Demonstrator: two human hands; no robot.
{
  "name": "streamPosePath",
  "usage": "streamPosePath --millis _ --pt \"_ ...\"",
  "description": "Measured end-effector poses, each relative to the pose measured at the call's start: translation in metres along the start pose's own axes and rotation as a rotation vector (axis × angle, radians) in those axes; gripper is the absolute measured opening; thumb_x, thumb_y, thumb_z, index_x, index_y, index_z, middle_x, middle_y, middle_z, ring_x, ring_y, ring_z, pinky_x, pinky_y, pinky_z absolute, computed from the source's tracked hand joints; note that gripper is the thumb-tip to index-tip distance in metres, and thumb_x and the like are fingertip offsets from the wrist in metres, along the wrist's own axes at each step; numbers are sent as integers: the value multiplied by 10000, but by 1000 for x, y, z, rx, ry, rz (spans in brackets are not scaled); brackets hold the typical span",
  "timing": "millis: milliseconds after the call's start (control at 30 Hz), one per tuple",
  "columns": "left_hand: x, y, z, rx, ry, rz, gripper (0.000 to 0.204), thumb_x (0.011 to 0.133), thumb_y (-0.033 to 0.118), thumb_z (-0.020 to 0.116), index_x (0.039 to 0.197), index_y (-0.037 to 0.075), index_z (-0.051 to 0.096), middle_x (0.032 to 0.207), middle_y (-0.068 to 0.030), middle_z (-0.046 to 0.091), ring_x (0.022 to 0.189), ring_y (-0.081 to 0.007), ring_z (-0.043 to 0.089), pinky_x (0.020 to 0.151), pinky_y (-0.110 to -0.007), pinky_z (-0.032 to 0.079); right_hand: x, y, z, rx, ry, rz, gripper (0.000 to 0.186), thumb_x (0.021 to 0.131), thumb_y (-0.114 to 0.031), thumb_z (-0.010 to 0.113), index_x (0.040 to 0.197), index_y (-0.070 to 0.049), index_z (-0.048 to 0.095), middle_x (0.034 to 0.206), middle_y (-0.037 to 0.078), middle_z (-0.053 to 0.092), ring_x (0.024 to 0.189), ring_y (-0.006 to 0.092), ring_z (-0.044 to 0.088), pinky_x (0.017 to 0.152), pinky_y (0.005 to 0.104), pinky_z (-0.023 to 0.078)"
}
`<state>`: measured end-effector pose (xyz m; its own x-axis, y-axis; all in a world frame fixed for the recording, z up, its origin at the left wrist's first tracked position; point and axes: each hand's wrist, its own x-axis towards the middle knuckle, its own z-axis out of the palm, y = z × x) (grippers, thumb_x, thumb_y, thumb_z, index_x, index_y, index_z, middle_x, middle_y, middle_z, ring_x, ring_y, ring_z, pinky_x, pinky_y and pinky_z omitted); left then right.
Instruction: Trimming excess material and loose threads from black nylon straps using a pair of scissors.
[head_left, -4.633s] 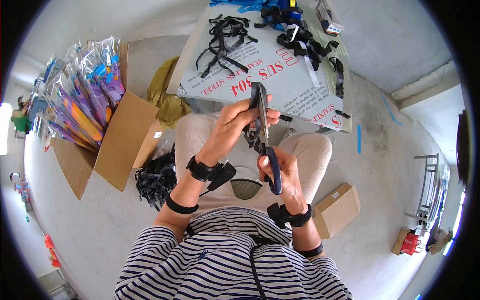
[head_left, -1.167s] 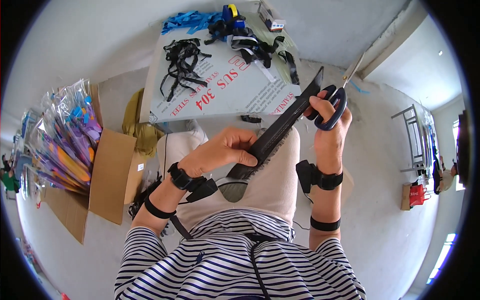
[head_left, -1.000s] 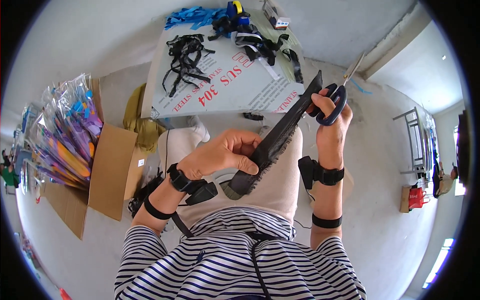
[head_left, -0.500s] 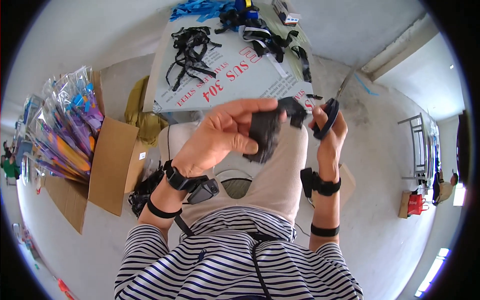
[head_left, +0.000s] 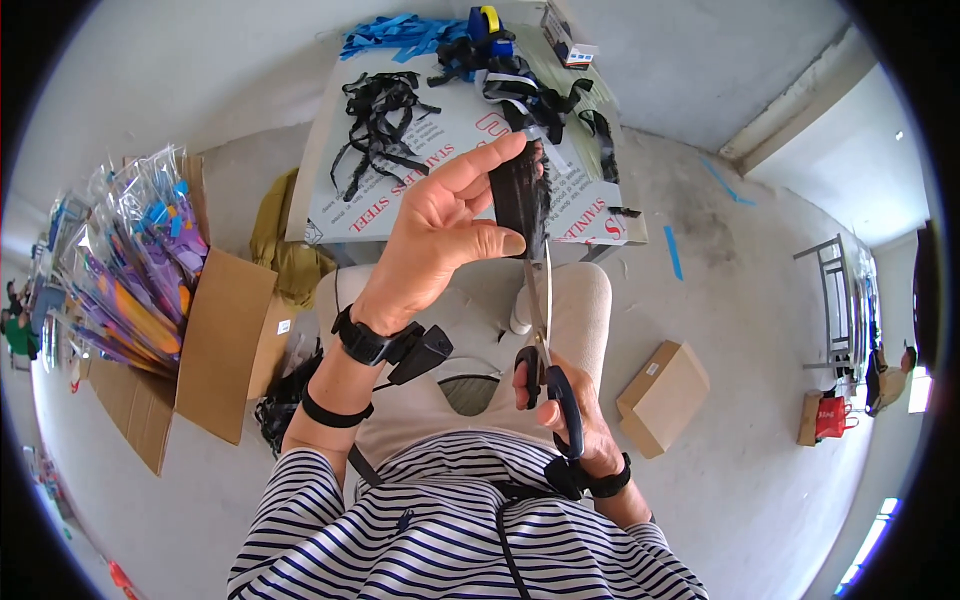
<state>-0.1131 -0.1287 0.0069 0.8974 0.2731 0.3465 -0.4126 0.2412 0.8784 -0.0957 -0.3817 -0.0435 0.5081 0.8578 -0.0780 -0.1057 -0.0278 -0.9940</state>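
A black fabric strip [head_left: 516,200] with a frayed right edge is held in my left hand [head_left: 425,235], pinched between thumb and fingers in front of the table's near edge. My right hand [head_left: 592,425] grips dark-handled scissors [head_left: 568,408] over my right thigh, fingers through the loops. Their blades point away from me, parted slightly, with the tips at the strip's lower end; whether they are cutting into it cannot be seen clearly. Beyond my left hand, a tangle of thin black strips [head_left: 385,125] lies on the table [head_left: 350,225].
More black strips [head_left: 545,110], blue strips [head_left: 405,38], a blue-and-yellow tape dispenser [head_left: 488,28] and a small box [head_left: 568,38] are at the table's back. An open carton [head_left: 225,345] of plastic-wrapped colourful items stands left. A closed cardboard box [head_left: 663,398] sits on the floor at right.
The scissors have come down and left from the right side, and their blades now point up at the strip. My left hand has raised the strip slightly and turned it upright.
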Motion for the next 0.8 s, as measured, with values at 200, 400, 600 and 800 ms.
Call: streamPosePath --millis 200,400,600,800 --pt "-7 7 6 77 -15 -69 864 736 -163 732 1513 30 408 1474 -120 515 1328 -180 506 954 -267 542 7 -9 6 -7 62 51 722 785 -670 753 930 21 604 763 22 527 704 120 500 632 274 402" --pt "-9 5 9 66 -60 -122 845 766 -178 729 1516 25 395 1574 -92 377 1393 -176 420 860 -231 582 8 -5 5 -39 122 22 592 830 -549 774 865 20 613 739 27 543 674 112 500 605 268 392" --pt "-8 1 8 27 -61 -105 876 758 -193 720 1529 45 380 1587 -84 356 1404 -170 406 863 -226 587 7 -15 9 -23 164 28 530 850 -496 770 843 15 631 730 28 585 621 100 543 560 248 413" --pt "-8 4 9 111 -69 -79 972 731 -175 715 1570 66 288 1592 -78 349 1437 -245 402 902 -312 611 6 -15 8 -25 176 61 565 853 -539 758 831 11 629 726 21 588 598 98 574 538 241 448"
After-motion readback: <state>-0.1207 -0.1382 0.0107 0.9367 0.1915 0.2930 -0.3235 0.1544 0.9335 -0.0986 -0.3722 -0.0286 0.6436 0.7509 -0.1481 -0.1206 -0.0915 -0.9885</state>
